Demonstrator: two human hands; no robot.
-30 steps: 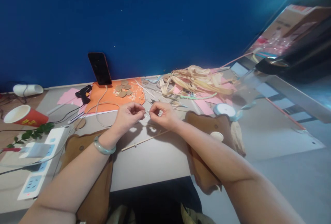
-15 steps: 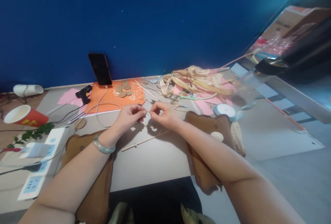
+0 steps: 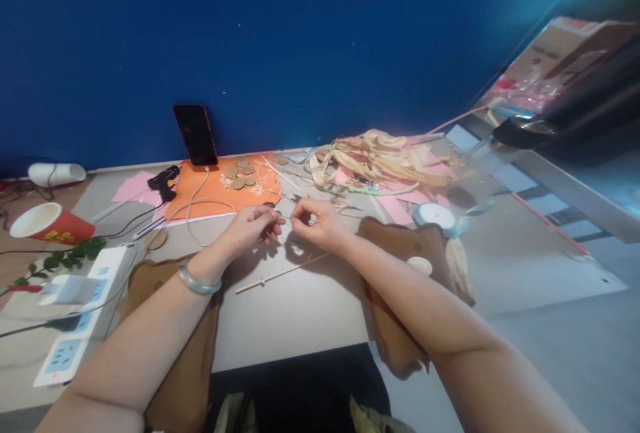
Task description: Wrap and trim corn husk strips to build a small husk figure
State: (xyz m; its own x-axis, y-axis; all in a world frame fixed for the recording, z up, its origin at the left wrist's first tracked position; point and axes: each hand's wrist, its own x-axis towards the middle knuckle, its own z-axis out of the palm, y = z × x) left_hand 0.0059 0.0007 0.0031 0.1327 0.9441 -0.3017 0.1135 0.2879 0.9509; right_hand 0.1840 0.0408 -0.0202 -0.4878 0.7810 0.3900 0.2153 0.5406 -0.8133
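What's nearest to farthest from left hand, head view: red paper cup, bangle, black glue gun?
1. Bangle: on the wrist of the left hand.
2. Black glue gun: left, past the wrist.
3. Red paper cup: far left.

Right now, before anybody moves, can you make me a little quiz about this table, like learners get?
1. Look at the left hand and the right hand. Which has the bangle on its wrist?
A) left
B) right
C) both

2. True or false: the round brown discs lie on the orange sheet.

3. Fill the gap: the dark phone stands in front of a wall coloured ____.

Key: 1. A; 2. true; 3. blue.
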